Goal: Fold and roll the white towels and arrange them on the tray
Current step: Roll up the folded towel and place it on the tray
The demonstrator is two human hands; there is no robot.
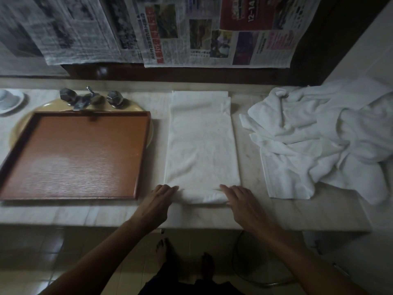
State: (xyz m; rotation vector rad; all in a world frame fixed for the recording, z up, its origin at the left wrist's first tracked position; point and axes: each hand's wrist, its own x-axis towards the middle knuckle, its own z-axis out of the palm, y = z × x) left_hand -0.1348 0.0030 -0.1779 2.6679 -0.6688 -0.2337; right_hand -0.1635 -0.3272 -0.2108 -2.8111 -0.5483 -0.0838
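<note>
Item: towel [202,145], first turn begun. We press left hand [156,204] and right hand [241,201], fingers flat, on its roll (nothing gripped). Risk: uneven pressure skews it, loosening beyond our fingertips.

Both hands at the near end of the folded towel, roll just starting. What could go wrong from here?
1. The left hand and right hand sit at opposite corners of the folded towel; uneven pushing could skew the roll.
2. The far end's layers look offset, so edges may show.
3. The tray rests over the sink and may rock when loaded.

Bare counter strip [247,145] between folded towel [202,141] and towel heap [323,141]; tray [74,154] leftward.
</note>
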